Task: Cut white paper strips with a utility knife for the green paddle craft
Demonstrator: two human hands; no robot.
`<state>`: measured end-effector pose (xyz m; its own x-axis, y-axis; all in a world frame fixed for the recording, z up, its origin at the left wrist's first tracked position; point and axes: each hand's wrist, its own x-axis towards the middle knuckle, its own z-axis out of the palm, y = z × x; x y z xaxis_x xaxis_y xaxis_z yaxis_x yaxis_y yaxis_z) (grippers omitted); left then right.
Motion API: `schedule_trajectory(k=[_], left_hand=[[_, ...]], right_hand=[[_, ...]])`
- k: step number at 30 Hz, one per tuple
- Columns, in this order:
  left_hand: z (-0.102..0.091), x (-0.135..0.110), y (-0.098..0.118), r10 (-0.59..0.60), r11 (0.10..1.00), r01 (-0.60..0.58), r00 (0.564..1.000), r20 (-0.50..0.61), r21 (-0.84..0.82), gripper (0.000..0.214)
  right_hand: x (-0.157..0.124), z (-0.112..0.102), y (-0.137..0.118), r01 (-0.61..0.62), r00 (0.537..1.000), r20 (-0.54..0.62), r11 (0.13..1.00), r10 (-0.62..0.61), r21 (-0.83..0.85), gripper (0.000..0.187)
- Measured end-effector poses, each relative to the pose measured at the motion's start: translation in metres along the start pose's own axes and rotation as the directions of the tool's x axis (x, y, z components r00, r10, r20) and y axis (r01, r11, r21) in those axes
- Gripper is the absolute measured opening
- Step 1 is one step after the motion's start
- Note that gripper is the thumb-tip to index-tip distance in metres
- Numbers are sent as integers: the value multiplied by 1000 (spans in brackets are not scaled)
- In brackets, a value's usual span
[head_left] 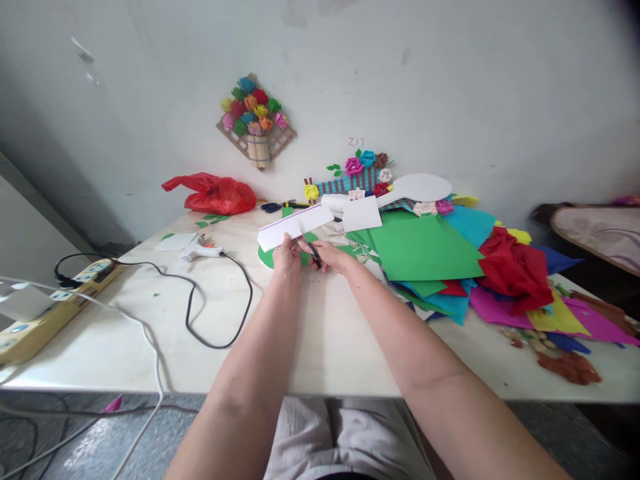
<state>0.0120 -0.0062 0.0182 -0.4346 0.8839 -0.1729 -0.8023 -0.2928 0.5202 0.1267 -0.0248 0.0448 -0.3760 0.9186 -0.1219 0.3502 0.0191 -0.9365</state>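
Observation:
My left hand [287, 257] is closed on the lower edge of a long white paper strip [295, 227] with a thin purple line, held tilted above a green paper disc [267, 257] on the white table [325, 347]. My right hand [329, 255] is closed around a small dark tool [315, 254], likely scissors, right beside the strip. Both hands meet over the middle of the table.
A glue gun [201, 251] with a black cord lies left, near a power strip [55, 303]. A red plastic bag [215, 193] and blue-handled scissors [273, 207] sit at the back. Coloured paper sheets [425, 250], red crumpled paper [515, 267] and paper flowers [363, 170] cover the right.

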Motion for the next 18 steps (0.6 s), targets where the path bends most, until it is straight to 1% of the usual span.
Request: schedule_trajectory(k=[3, 10, 18], left_hand=[[1, -1, 1, -2, 1000, 2, 1000, 0, -17, 14], [1, 0, 0, 20, 1000, -20, 1000, 8, 8, 12], [-2, 5, -1, 15, 1000, -15, 999, 32, -1, 19]], right_hand=[[2, 0, 2, 1, 1000, 1, 1000, -1, 11, 53], [3, 2, 5, 22, 1000, 2, 999, -22, 25, 53], [1, 5, 5, 70, 998, -8, 997, -70, 26, 47]])
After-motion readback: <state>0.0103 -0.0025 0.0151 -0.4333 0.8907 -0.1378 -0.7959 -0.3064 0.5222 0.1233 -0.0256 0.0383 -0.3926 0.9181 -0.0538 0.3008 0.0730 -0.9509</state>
